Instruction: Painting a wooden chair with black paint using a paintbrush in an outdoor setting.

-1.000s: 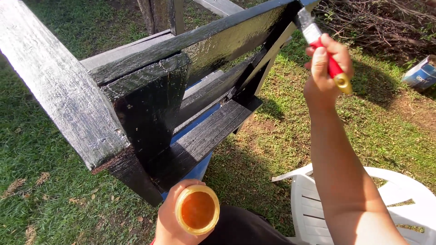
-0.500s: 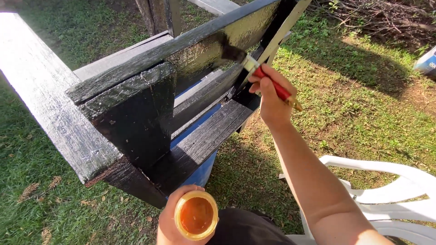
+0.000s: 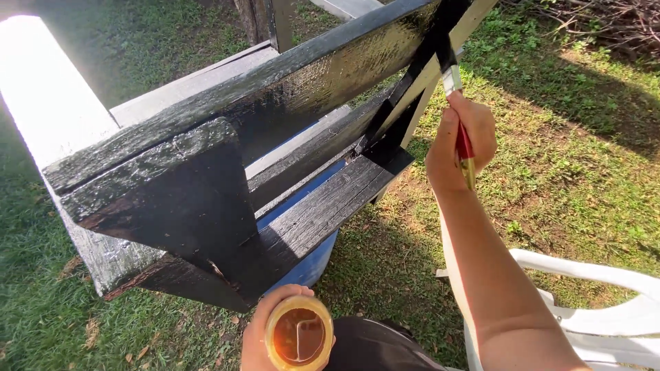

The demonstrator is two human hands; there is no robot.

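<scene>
- Left hand (image 3: 265, 330) grips a small round jar (image 3: 299, 335) holding amber-brown liquid.
- Right hand (image 3: 459, 141) clasps a red-handled paintbrush (image 3: 459, 113) against the black-painted wooden frame (image 3: 289, 124).

light: harsh sun | glare: blown-out plank (image 3: 48, 89) top left | shadow: grass (image 3: 584, 89) right of it | focus: sharp

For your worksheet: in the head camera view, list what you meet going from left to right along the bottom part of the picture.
Grass → black-painted wooden frame → left hand holding a small yellow-rimmed cup of brown liquid → right forearm → white plastic chair.
</scene>
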